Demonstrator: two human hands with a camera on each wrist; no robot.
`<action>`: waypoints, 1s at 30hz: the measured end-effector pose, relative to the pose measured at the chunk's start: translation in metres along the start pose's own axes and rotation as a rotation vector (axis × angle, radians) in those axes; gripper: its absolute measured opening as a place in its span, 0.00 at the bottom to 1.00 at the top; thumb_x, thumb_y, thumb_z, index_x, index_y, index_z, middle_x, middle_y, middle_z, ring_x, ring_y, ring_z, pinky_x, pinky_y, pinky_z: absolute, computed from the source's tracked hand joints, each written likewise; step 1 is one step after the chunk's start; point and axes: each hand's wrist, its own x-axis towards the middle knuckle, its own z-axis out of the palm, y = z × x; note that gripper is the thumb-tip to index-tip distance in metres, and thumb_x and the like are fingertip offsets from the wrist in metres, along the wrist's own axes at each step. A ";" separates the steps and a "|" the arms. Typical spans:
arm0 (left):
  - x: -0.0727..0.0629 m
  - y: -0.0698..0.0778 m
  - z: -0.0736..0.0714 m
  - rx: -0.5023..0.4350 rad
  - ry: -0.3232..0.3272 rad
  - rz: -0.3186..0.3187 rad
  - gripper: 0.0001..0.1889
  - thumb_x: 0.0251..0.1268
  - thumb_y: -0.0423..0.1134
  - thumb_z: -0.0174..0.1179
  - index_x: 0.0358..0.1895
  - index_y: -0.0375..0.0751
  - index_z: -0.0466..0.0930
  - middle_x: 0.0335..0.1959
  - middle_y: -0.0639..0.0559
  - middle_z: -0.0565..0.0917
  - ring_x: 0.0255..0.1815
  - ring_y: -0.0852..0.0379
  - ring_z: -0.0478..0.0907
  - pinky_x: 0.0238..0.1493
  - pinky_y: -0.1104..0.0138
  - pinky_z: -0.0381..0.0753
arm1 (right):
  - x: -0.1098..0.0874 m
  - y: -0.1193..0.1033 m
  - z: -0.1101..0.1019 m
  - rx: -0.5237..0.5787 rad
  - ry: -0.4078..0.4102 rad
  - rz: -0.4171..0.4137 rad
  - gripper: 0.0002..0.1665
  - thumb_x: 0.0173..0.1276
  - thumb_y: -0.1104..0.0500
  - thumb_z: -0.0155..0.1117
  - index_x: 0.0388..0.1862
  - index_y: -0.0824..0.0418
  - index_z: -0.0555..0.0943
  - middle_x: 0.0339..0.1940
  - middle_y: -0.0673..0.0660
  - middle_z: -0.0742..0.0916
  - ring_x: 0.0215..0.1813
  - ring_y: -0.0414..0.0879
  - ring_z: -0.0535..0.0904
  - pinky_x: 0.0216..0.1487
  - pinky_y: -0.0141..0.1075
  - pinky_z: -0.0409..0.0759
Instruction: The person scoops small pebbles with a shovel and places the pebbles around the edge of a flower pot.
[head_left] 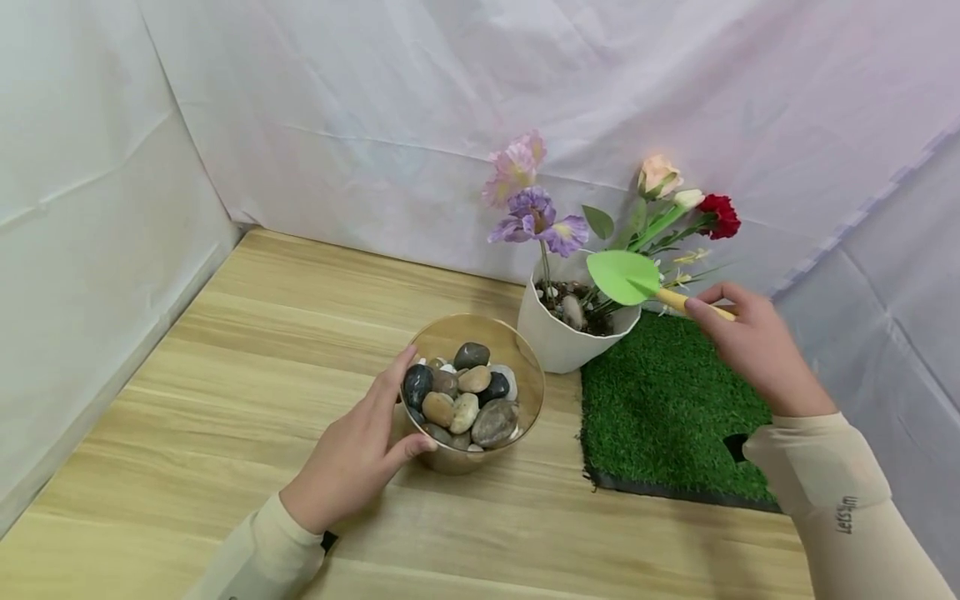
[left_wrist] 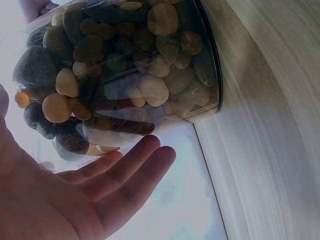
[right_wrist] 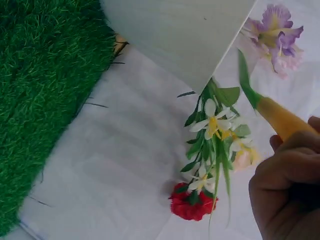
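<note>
My right hand [head_left: 757,342] grips the yellow handle of a small garden trowel [head_left: 624,277] with a green blade. The blade is held above the right part of the white flowerpot [head_left: 558,346], in front of the flower stems; no load shows on it. In the right wrist view, the trowel [right_wrist: 280,117] appears edge-on beside the flowers. My left hand [head_left: 352,454] rests against the left side of a clear amber-tinted bowl [head_left: 531,375], thumb at the near rim, fingers extended along its wall. Pebbles [left_wrist: 152,90] fill much of the bowl.
Purple and pink irises [head_left: 536,221], a peach rose [head_left: 660,175] and a red carnation [head_left: 720,217] rise from the pot, which holds dark soil and stones. A green turf mat [head_left: 660,417] lies right of it. White cloth [head_left: 360,100] hangs behind the wooden table [head_left: 225,400].
</note>
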 end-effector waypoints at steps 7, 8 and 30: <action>0.001 0.001 0.001 -0.004 -0.007 -0.005 0.52 0.76 0.75 0.45 0.91 0.53 0.37 0.89 0.47 0.53 0.76 0.35 0.71 0.46 0.43 0.87 | -0.011 -0.015 -0.001 -0.025 0.109 -0.041 0.24 0.86 0.42 0.60 0.60 0.61 0.82 0.44 0.64 0.84 0.20 0.49 0.69 0.18 0.41 0.69; 0.001 0.001 0.001 -0.004 -0.007 -0.006 0.52 0.76 0.76 0.45 0.91 0.53 0.37 0.89 0.47 0.53 0.76 0.35 0.72 0.46 0.43 0.87 | -0.013 -0.019 -0.002 -0.011 0.121 -0.052 0.21 0.86 0.44 0.61 0.59 0.60 0.83 0.43 0.61 0.85 0.20 0.49 0.69 0.18 0.41 0.69; 0.001 0.002 -0.002 -0.015 -0.014 -0.014 0.52 0.75 0.77 0.43 0.91 0.55 0.37 0.90 0.49 0.52 0.77 0.35 0.71 0.47 0.41 0.86 | -0.057 -0.137 0.099 -0.506 0.160 -1.100 0.13 0.71 0.64 0.72 0.39 0.58 0.74 0.26 0.49 0.69 0.24 0.43 0.61 0.19 0.33 0.58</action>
